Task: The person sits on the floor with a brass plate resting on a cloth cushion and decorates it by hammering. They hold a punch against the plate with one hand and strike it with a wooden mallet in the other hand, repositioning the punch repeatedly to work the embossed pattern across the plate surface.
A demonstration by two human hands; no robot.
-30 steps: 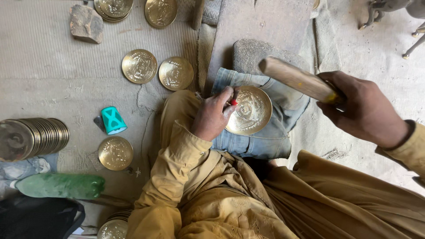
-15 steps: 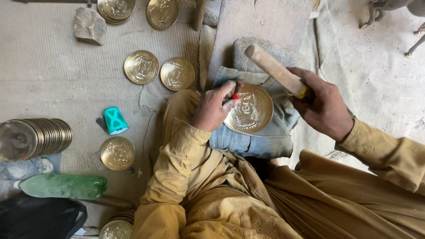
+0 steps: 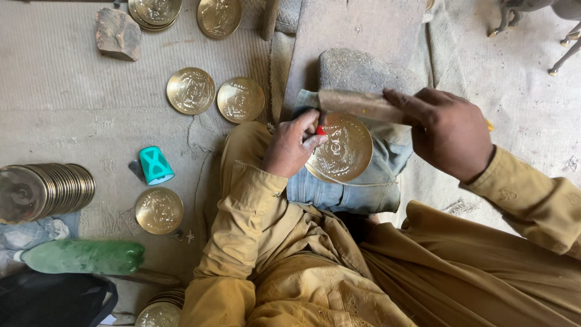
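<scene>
Left hand pinches a red-tipped punch upright on the engraved brass plate, steadied on folded denim in the lap; right hand closes around a wooden mallet above it.

stone block upper left | two brass discs side by side on the mat, upper centre-left | teal cup left of centre | lone brass disc just below it | stack of discs on its side, left edge | green plastic bottle lying lower left
</scene>
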